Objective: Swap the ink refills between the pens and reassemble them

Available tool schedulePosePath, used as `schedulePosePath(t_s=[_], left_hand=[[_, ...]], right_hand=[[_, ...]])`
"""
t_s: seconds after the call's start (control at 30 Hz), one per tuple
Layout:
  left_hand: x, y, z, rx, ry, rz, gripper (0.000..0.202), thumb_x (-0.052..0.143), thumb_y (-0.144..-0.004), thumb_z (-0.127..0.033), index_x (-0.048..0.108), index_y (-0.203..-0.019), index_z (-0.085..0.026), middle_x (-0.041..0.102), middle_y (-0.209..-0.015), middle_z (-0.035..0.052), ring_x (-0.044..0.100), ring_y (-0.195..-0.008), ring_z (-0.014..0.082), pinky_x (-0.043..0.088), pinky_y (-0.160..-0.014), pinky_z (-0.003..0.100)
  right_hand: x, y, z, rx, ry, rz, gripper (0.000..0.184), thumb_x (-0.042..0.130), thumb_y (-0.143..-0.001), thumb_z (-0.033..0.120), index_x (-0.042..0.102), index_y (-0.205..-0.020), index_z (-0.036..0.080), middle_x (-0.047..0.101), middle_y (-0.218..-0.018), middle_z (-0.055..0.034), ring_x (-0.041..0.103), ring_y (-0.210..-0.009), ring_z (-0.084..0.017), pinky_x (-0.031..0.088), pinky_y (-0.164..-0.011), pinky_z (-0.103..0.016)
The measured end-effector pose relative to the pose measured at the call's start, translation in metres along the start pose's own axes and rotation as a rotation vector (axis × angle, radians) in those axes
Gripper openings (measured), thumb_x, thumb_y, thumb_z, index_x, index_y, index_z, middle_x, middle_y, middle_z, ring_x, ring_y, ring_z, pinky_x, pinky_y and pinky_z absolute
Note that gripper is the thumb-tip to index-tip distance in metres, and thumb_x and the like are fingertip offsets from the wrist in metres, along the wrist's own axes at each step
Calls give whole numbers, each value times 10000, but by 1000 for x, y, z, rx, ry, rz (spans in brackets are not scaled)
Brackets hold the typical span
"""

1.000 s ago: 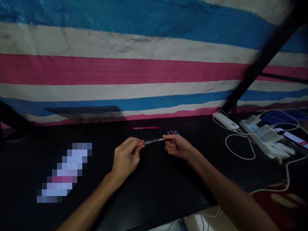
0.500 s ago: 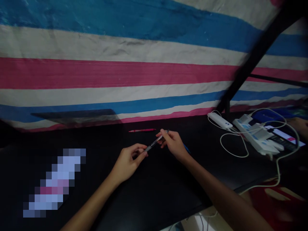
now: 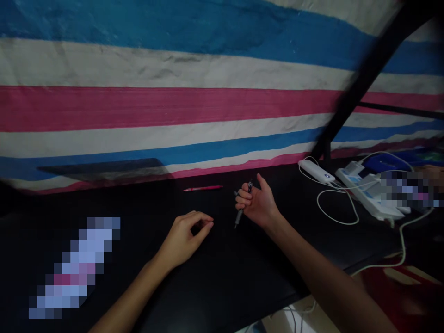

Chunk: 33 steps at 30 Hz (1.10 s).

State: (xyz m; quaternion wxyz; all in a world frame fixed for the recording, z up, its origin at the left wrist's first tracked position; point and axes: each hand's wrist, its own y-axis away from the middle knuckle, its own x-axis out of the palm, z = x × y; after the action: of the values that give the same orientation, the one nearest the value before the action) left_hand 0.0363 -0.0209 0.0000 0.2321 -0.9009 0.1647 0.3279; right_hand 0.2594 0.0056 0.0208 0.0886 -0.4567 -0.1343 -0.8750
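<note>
A person's right hand (image 3: pixel 258 203), palm turned up toward the camera and thumb raised, closes its curled fingers around a grey-and-clear pen (image 3: pixel 239 217), held at a tilt above a black table (image 3: pixel 215 282) with its narrow end pointing down. The left hand (image 3: pixel 185 236) hovers just to the side, loosely curled, thumb and forefinger drawn close together in a loop; whether their tips meet cannot be told. Beyond the two hands, a red pen (image 3: pixel 203 188) lies flat toward the back of the tabletop. At left, a pixelated pale patch (image 3: pixel 74 266) slants across the dark surface. Well to the right, a slim white device (image 3: pixel 316 171) sits beside a white power strip (image 3: pixel 369 196), with a pale cable (image 3: pixel 401 240) running over the table's edge, and a blue item (image 3: pixel 386 162) behind. A sheet striped in blue, white and pink (image 3: pixel 173 108) backs the scene, crossed at right by a slanting black bar (image 3: pixel 367 83)
</note>
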Motion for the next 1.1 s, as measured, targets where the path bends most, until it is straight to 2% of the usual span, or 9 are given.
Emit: schedulePosePath(t_s=[0.07, 0.2, 0.27, 0.47, 0.63, 0.83, 1.0, 1.1], left_hand=[[-1, -1, 2, 8, -38, 8, 165, 526, -861, -296, 662, -887, -207, 664, -811, 28, 612, -741, 151, 456, -673, 257], [-2, -1, 3, 21, -68, 17, 176, 503, -872, -289, 656, -865, -203, 663, -811, 31, 611, -744, 156, 449, -676, 262], [-2, -1, 4, 35, -75, 6, 172, 505, -870, -284, 656, -863, -204, 663, -816, 31, 612, -752, 159, 449, -681, 264], [-3, -1, 8, 53, -116, -1, 174, 496, -868, -269, 659, -860, -207, 659, -817, 35, 611, -756, 168, 452, -688, 277], [-4, -1, 10, 69, -148, -10, 179, 493, -867, -274, 659, -864, -208, 653, -803, 39, 607, -734, 170, 454, -663, 274], [-5, -1, 10, 63, -145, -3, 178, 492, -866, -260, 661, -858, -204, 654, -797, 34, 607, -731, 165, 452, -697, 282], [-5, -1, 10, 72, -146, -14, 188, 489, -861, -255, 669, -850, -203, 653, -784, 35, 603, -730, 166, 451, -673, 276], [-5, -1, 10, 76, -144, -15, 190, 487, -862, -254, 669, -849, -204, 650, -777, 33, 602, -713, 161, 453, -653, 267]], right_hand=[[-3, 0, 1, -1, -7, 1, 477, 382, -841, 590, 373, -573, 196, 260, -468, 63, 227, -395, -88, 270, -394, -219], [-4, 0, 0, 26, 3, -66, 414, 366, -849, 424, 266, -510, 209, 155, -415, 76, 87, -368, -84, 127, -346, -220], [-3, 1, 1, 11, 21, -81, 383, 353, -839, 372, 262, -506, 208, 133, -414, 79, 66, -370, -83, 109, -347, -221], [1, 2, 3, -100, 117, -52, 403, 343, -842, 480, 342, -550, 202, 208, -470, 69, 171, -387, -83, 214, -374, -217], [1, 0, 2, -112, 111, -132, 339, 325, -843, 339, 309, -534, 200, 186, -453, 70, 136, -379, -87, 188, -367, -219], [0, -2, 2, -162, 67, -161, 374, 344, -860, 442, 367, -581, 195, 253, -495, 57, 263, -407, -91, 271, -407, -225], [0, -3, 0, -171, 53, -205, 305, 324, -847, 323, 333, -570, 195, 230, -473, 60, 225, -391, -92, 246, -402, -227], [2, -2, 2, -196, 28, -210, 300, 330, -852, 333, 340, -585, 198, 238, -474, 59, 232, -396, -97, 246, -402, -230]])
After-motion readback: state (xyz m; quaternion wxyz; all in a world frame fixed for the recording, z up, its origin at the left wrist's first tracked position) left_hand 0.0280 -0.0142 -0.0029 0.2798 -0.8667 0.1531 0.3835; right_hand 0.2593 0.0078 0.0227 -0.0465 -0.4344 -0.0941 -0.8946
